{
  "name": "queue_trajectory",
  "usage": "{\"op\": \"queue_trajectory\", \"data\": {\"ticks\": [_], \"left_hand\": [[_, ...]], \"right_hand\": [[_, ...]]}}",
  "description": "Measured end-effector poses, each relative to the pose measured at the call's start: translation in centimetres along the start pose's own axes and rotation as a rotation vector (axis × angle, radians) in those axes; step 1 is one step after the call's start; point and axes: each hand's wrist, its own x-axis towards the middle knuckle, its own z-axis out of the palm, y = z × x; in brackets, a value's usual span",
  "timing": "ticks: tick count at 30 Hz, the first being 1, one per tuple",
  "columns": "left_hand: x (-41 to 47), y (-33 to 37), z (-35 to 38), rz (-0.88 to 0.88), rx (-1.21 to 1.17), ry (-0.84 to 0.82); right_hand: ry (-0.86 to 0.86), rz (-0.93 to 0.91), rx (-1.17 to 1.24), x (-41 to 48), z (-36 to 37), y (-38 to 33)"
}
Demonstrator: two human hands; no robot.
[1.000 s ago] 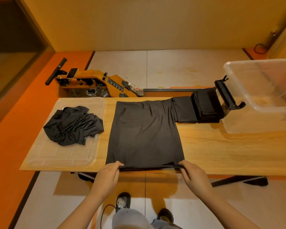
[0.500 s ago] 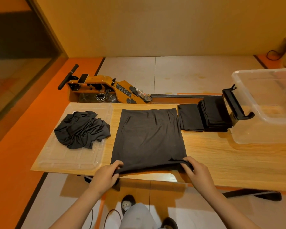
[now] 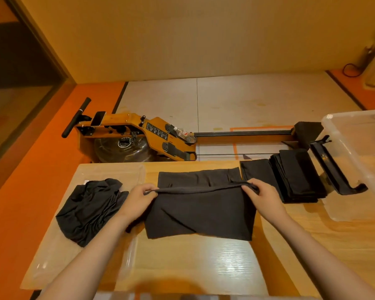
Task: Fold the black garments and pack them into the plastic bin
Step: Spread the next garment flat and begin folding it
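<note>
- Garment (image 3: 201, 215) lies mid-frame on the wooden table (image 3: 204, 267), its upper edge raised.
- Left hand (image 3: 139, 200) and right hand (image 3: 261, 197) each pinch one corner of that edge.
- Folded stack (image 3: 297, 176) sits to the right, beside the plastic bin (image 3: 366, 148).
- Crumpled pile (image 3: 91, 208) lies at left.

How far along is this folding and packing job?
Done: a folded stack lies beside the plastic bin. In hand: left hand and right hand pinch the lifted edge of a half-folded garment. Left: the crumpled pile, and all packing; no garment shows inside the bin.
</note>
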Motion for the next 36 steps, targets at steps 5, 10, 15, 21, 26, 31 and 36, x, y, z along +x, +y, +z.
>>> {"op": "queue_trajectory", "data": {"ticks": [5,10,15,21,26,31,36], "left_hand": [[9.6,-1.0,-0.6,-0.049,0.066,0.078],[9.1,-4.9,2.3,0.007,0.279,0.197],[1.5,-8.1,9.7,0.212,0.484,0.170],[-0.6,-12.2,9.7,0.332,0.849,-0.035],[-1.5,-12.6,7.8,0.348,0.956,-0.080],[-4.1,-12.9,8.6,0.311,0.885,-0.133],[-4.1,-12.5,8.4,0.309,0.925,-0.096]], "right_hand": [[0.149,0.140,-0.144,8.1,2.8,-0.6],[0.156,0.009,-0.439,4.6,7.4,1.4],[0.047,-0.139,-0.595,-1.3,11.1,5.1],[-0.127,-0.170,-0.731,-4.1,10.6,8.9],[-0.152,-0.119,-0.736,-5.1,9.2,9.9],[-0.179,-0.115,-0.763,-8.0,9.1,9.9],[-0.202,-0.176,-0.720,-12.6,9.1,9.6]]}}
